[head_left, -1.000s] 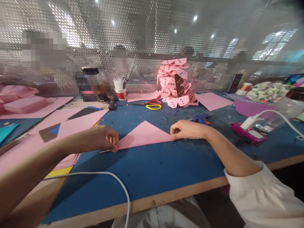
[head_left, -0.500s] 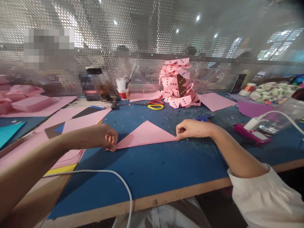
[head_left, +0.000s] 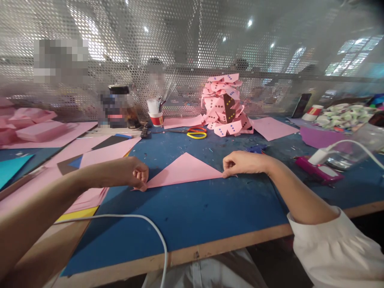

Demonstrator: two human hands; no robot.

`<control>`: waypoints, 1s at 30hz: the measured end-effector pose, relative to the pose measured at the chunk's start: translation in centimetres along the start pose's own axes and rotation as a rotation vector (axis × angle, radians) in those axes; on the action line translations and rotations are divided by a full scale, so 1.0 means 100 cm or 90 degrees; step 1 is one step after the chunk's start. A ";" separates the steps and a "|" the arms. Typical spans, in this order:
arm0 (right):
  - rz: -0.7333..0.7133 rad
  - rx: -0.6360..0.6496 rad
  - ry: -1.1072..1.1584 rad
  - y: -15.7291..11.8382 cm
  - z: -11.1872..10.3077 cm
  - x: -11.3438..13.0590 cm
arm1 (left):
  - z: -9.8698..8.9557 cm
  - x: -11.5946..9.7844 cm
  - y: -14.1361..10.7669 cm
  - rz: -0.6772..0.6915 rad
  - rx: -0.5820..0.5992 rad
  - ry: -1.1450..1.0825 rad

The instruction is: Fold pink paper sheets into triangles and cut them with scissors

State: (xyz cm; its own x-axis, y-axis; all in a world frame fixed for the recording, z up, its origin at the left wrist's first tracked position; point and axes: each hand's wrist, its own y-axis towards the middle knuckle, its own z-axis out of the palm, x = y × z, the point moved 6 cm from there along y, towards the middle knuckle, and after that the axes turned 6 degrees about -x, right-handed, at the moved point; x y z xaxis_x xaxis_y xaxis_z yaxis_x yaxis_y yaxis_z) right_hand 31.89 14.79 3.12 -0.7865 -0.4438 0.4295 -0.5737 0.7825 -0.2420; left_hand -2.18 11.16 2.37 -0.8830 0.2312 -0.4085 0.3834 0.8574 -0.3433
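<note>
A sheet of pink paper [head_left: 186,170], folded into a triangle, lies on the blue tabletop [head_left: 192,212] with its peak pointing away from me and its long edge toward me. My left hand [head_left: 138,174] pinches the left corner, fingers curled in. At the opposite end, my right hand [head_left: 237,164] closes its fingertips on the right corner. Both corner tips are partly hidden by the fingers.
Scissors [head_left: 197,132] with red and yellow handles lie beyond the paper. Behind them stands a stack of dotted pink folded paper [head_left: 222,106]. Pink sheets [head_left: 99,150] cover the left side; a magenta device [head_left: 319,170] lies right. A white cable [head_left: 144,217] crosses the near edge.
</note>
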 end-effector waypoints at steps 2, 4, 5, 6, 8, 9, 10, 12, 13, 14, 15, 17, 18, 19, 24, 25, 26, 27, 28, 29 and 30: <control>0.001 0.001 0.000 0.000 0.000 0.000 | 0.000 0.001 0.000 -0.006 0.004 -0.002; 0.002 0.003 0.001 0.000 0.001 -0.001 | 0.000 0.001 0.000 -0.013 0.011 -0.005; 0.003 0.003 0.002 0.000 0.001 -0.001 | -0.001 0.002 -0.001 -0.017 0.016 -0.006; 0.003 0.004 0.004 0.000 0.001 -0.001 | -0.001 0.002 -0.001 -0.019 0.021 -0.007; 0.003 0.005 0.008 -0.001 0.001 -0.001 | -0.002 0.004 -0.001 -0.025 0.028 -0.009; 0.003 0.005 0.009 -0.001 0.000 0.000 | -0.002 0.004 -0.001 -0.028 0.030 -0.008; 0.003 0.006 0.011 -0.001 0.000 0.000 | -0.003 0.005 -0.001 -0.030 0.031 -0.006; 0.004 0.006 0.012 -0.001 0.000 0.001 | -0.003 0.007 -0.001 -0.034 0.029 0.002; 0.005 0.006 0.011 -0.001 0.000 0.001 | -0.003 0.008 0.000 -0.035 0.028 0.006; 0.006 0.007 0.011 -0.001 0.000 0.001 | -0.003 0.008 0.000 -0.035 0.029 0.007; 0.007 0.007 0.011 -0.001 0.000 0.001 | -0.003 0.009 0.000 -0.033 0.032 0.006; 0.008 0.009 0.011 -0.001 0.000 0.001 | -0.003 0.010 0.000 -0.031 0.036 0.005; 0.007 0.009 0.012 -0.001 0.000 0.001 | -0.002 0.010 0.000 -0.028 0.037 0.010; 0.006 0.009 0.012 -0.001 0.000 0.001 | -0.003 0.010 0.001 -0.025 0.033 0.016; 0.006 0.010 0.008 -0.001 0.000 0.001 | -0.006 0.004 0.000 0.004 -0.004 0.031; 0.007 0.010 0.006 -0.001 0.000 0.001 | -0.007 0.002 0.000 0.005 -0.018 0.031; 0.008 0.008 0.004 -0.001 0.000 0.001 | -0.008 -0.001 -0.001 0.005 -0.035 0.031; 0.010 0.007 0.002 -0.001 0.000 0.001 | -0.010 -0.005 -0.001 0.007 -0.055 0.028; 0.010 0.005 0.002 -0.001 0.000 0.001 | -0.011 -0.010 -0.002 0.015 -0.075 0.020; 0.010 0.005 0.004 -0.001 0.000 0.002 | -0.011 -0.016 -0.003 0.025 -0.096 0.010; 0.009 0.005 0.006 -0.002 -0.001 0.002 | -0.011 -0.022 -0.003 0.035 -0.115 -0.002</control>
State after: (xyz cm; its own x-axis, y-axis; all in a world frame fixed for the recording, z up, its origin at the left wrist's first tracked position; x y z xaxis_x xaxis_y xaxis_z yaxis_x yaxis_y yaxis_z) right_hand 31.84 14.60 3.30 -0.7925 -0.4280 0.4344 -0.5639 0.7854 -0.2551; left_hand -0.68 10.88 4.27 -0.8611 0.2785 -0.4254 0.3759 0.9121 -0.1637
